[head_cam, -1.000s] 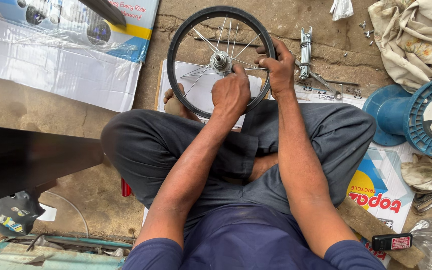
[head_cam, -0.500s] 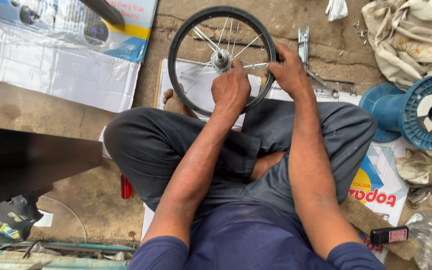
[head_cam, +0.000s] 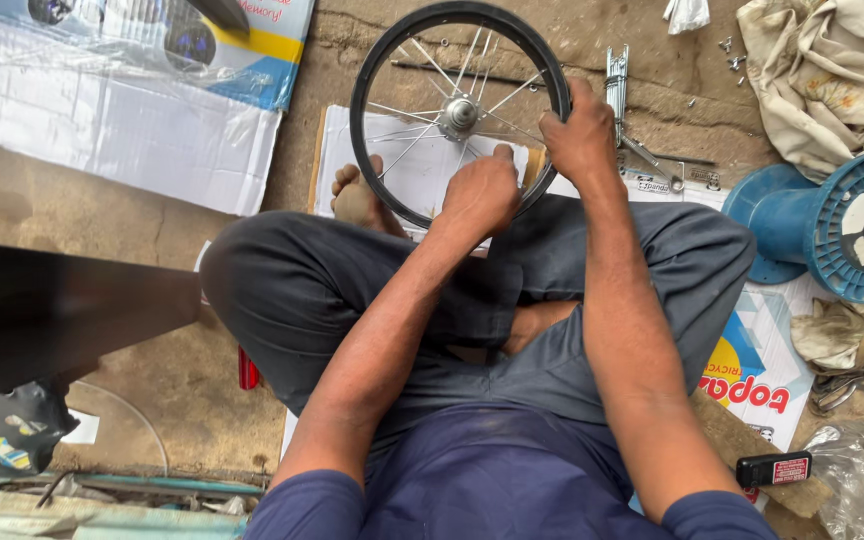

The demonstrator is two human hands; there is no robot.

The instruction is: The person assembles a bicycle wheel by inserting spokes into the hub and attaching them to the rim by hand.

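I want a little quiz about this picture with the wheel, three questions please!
1. True or false: the right hand grips the tyre of the small spoked wheel.
2. Where is the left hand? A) on the blue spool B) at the wheel's lower rim, by the spokes C) on the cloth
3. Fill in: the big blue plastic spool lies to the person's ______ side.

Key
1. True: its fingers wrap over the black tyre on the right side.
2. B.
3. Right; it lies on the ground below the crumpled cloth.
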